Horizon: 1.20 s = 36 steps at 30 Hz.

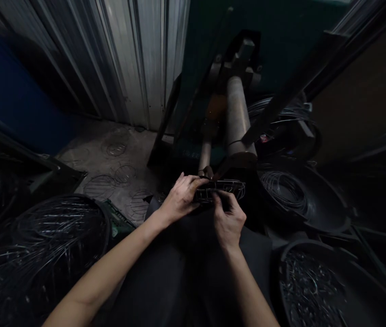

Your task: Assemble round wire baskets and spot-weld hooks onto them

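A small wire basket frame [226, 188] is held at the foot of a machine with a long metal roller [237, 116]. My left hand [180, 198] grips the frame's left end, fingers curled over its top edge. My right hand [227, 220] pinches the frame's lower front wires from below. Both hands are closed on the frame. The dim light hides the frame's finer details.
A dark tub of wire rings [36, 254] sits at the lower left. Another tub [295, 195] with coiled wire is at the right, and a tub of small metal pieces [315, 286] at the lower right. Several round wire grids [124, 173] lie on the concrete floor. Corrugated metal wall [138, 59] behind.
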Tool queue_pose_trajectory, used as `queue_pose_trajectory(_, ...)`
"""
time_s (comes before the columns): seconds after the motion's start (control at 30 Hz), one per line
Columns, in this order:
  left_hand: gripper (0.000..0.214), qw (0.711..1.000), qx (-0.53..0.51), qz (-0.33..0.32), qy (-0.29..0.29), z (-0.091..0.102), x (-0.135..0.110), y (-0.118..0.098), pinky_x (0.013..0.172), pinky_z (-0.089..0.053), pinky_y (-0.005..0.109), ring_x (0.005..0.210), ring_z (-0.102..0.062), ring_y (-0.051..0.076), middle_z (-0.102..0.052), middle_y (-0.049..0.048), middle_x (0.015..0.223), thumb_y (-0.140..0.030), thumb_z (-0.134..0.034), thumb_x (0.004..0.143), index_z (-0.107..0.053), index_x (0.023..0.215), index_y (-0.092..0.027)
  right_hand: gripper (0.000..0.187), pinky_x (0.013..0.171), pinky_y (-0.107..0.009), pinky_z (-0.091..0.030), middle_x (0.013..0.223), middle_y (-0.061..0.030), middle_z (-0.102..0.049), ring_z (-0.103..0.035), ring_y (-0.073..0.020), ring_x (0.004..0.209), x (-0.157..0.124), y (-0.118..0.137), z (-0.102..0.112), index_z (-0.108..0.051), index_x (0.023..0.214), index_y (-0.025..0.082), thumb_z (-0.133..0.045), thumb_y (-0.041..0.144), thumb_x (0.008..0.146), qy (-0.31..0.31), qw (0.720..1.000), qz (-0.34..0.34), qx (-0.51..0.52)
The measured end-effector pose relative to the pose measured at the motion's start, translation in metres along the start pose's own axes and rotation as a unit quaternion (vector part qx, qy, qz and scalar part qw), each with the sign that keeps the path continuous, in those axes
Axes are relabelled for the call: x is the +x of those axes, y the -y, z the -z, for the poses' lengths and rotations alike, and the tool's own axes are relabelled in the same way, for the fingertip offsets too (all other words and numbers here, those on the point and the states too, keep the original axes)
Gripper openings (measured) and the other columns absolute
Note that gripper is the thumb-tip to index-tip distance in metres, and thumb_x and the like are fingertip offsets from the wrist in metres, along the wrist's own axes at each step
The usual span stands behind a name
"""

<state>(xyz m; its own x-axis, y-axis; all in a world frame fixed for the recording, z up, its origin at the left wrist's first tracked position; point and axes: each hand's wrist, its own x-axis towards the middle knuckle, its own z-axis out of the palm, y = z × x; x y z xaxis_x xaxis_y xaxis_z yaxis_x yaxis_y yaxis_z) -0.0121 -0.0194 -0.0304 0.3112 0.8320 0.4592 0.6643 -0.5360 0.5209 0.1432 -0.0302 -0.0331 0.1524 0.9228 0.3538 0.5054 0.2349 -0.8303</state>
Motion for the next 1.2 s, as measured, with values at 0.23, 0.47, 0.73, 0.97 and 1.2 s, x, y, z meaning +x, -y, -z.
queue_pose_trajectory(0.23,0.053,0.998,0.054,-0.017,-0.003,0.003,0.002,0.001,0.107,-0.031,0.054,0.111,-0.054,0.023,-0.055,0.0095,0.115,-0.015,-0.062,0.077,-0.04,0.125,-0.019,0.021,0.073,-0.027,-0.047,0.081,-0.0027,-0.067,-0.061,-0.0154,0.074,0.001,-0.002,-0.004,-0.064,0.086,0.018,-0.055,0.037,0.085,-0.011,1.0,0.021,-0.001)
queue_pose_trajectory(0.47,0.056,0.999,0.048,-0.013,-0.009,0.005,0.002,-0.001,0.11,-0.025,0.052,0.117,-0.052,0.021,-0.056,0.0084,0.121,-0.018,-0.062,0.079,-0.036,0.128,-0.021,0.02,0.075,-0.029,-0.049,0.081,-0.0026,-0.067,-0.062,-0.0154,0.076,0.0,-0.003,-0.012,-0.063,0.085,0.019,-0.054,0.036,0.086,-0.022,0.999,0.021,0.022)
queue_pose_trajectory(0.73,0.101,0.995,-0.005,0.064,-0.071,-0.007,-0.032,0.028,0.108,-0.019,0.062,0.138,-0.02,0.034,-0.019,0.0173,0.148,-0.035,-0.074,0.067,-0.008,0.143,-0.026,0.028,0.088,-0.037,-0.048,0.098,-0.0066,-0.068,-0.063,-0.0211,0.093,-0.026,-0.021,0.071,-0.065,0.099,0.02,-0.061,0.04,0.079,-0.088,0.994,-0.062,-0.036)
queue_pose_trajectory(0.97,0.072,0.983,-0.066,0.087,-0.147,-0.032,-0.043,0.057,0.099,-0.042,0.043,0.115,-0.048,0.023,-0.044,0.0101,0.122,-0.024,-0.07,0.067,-0.033,0.128,-0.02,0.054,0.081,-0.056,-0.046,0.092,-0.0239,-0.067,-0.062,-0.0443,0.094,-0.092,-0.165,0.213,-0.064,0.1,0.015,-0.056,0.054,0.063,0.042,0.821,-0.423,-0.381)
queue_pose_trajectory(1.2,0.07,0.991,-0.048,0.085,-0.089,-0.015,-0.062,0.021,0.096,-0.043,0.044,0.113,-0.048,0.025,-0.043,0.0081,0.118,-0.019,-0.068,0.064,-0.037,0.127,-0.023,0.019,0.075,-0.049,-0.049,0.068,-0.0125,-0.067,-0.065,-0.0391,0.085,-0.142,-0.224,0.241,-0.057,0.058,0.027,-0.061,0.045,0.053,0.098,0.809,-0.469,-0.341)
